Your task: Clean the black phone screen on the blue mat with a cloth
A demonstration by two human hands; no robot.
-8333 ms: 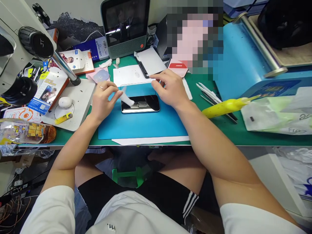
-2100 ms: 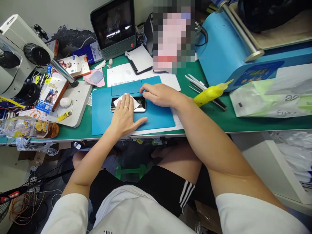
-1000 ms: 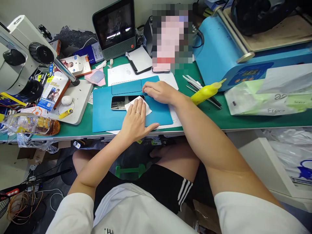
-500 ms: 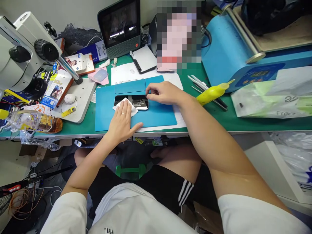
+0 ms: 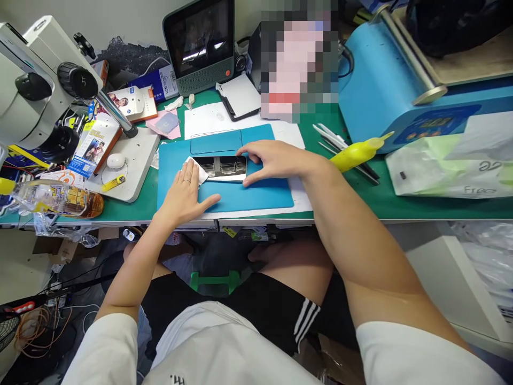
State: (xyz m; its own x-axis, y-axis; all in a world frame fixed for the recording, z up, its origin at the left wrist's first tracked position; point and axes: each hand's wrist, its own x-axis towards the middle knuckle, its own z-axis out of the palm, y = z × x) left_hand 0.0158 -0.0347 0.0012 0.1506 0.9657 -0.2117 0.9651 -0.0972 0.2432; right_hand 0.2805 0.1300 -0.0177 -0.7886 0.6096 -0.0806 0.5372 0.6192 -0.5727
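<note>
A phone (image 5: 225, 167) with a glossy dark screen lies flat on a blue work mat (image 5: 256, 192). My left hand (image 5: 185, 193) lies flat with fingers stretched out, pressing a white wipe (image 5: 196, 167) onto the phone's left end. My right hand (image 5: 273, 160) rests at the phone's right end, fingers and thumb spread around its edge, holding it steady on the mat.
A microscope (image 5: 40, 80) on a white base (image 5: 132, 166) stands at left, with boxes, a lighter and a bottle (image 5: 52, 200). A small screen (image 5: 200, 43) is at the back. A yellow squeeze bottle (image 5: 358, 152), tweezers, a blue machine (image 5: 401, 91) and a plastic bag (image 5: 449, 168) sit right.
My left hand has slid the white wipe leftward along the phone, from its right part to its left end. My right hand stayed at the phone's right end.
</note>
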